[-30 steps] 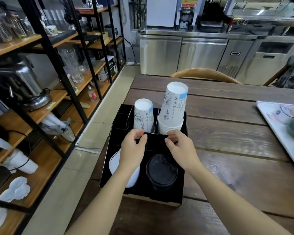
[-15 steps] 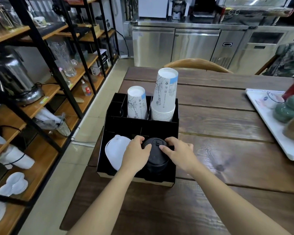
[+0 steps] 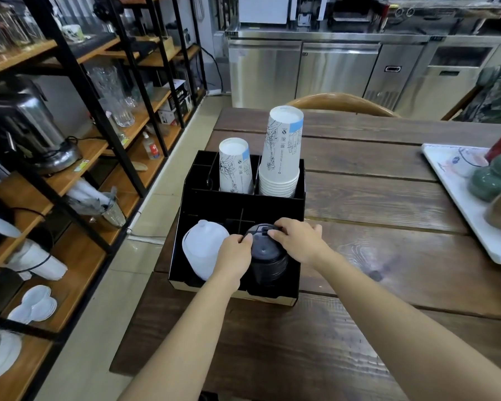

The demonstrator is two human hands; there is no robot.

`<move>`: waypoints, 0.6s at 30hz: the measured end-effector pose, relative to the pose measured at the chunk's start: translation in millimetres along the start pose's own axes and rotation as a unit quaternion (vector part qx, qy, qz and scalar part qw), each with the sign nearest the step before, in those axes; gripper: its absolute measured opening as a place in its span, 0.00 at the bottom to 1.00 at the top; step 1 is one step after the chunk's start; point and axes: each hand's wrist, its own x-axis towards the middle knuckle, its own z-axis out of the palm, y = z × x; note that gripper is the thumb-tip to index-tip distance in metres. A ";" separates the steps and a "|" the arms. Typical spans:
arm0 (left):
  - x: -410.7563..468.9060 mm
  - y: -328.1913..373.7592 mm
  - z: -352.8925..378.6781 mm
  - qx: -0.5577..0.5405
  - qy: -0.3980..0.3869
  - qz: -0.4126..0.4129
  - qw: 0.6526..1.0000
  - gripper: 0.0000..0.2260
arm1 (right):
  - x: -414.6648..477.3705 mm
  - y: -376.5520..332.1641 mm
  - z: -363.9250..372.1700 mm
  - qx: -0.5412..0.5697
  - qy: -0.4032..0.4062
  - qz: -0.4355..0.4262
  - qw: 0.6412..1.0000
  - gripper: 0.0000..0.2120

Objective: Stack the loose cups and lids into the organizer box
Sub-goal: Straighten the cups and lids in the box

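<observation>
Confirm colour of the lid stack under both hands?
Black lid stack, clearest in the head view.

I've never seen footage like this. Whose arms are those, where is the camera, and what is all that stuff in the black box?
There is no machine here: a person wears a wide-angle camera on the head, so you look forward and down along their own bare arms. On the wooden table stands a black organizer box with compartments. At its back stand two stacks of upside-down paper cups, a short stack and a tall stack. At the front lie white lids and, beside them, a stack of black lids. The left hand and right hand both touch the black lids from either side, seemingly settling them into their compartment. A tray with dishes sits far right.
</observation>
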 end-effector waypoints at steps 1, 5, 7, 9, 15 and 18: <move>0.2 -0.3 0.9 -0.025 -0.004 -0.007 1.000 0.14 | 1.0 0.9 0.6 -0.013 -0.001 0.003 1.000 0.15; -3.0 -2.3 5.2 -0.092 -0.022 -0.031 0.995 0.13 | 1.0 3.7 5.4 -0.060 0.000 0.009 0.998 0.14; -5.7 -3.7 7.5 -0.108 -0.036 -0.043 0.993 0.16 | -0.2 2.2 7.1 -0.061 0.002 0.011 0.998 0.13; -5.9 -5.5 8.9 -0.123 -0.048 -0.060 0.989 0.19 | -2.7 1.0 6.2 -0.055 -0.007 0.016 0.998 0.13; -5.5 -8.6 6.1 -0.145 -0.071 -0.051 0.985 0.19 | -11.0 -3.6 4.5 0.043 -0.049 0.074 0.995 0.13; -3.7 -9.2 5.0 -0.132 -0.076 -0.025 0.988 0.20 | -10.8 -5.1 -2.5 0.088 -0.121 0.138 0.979 0.13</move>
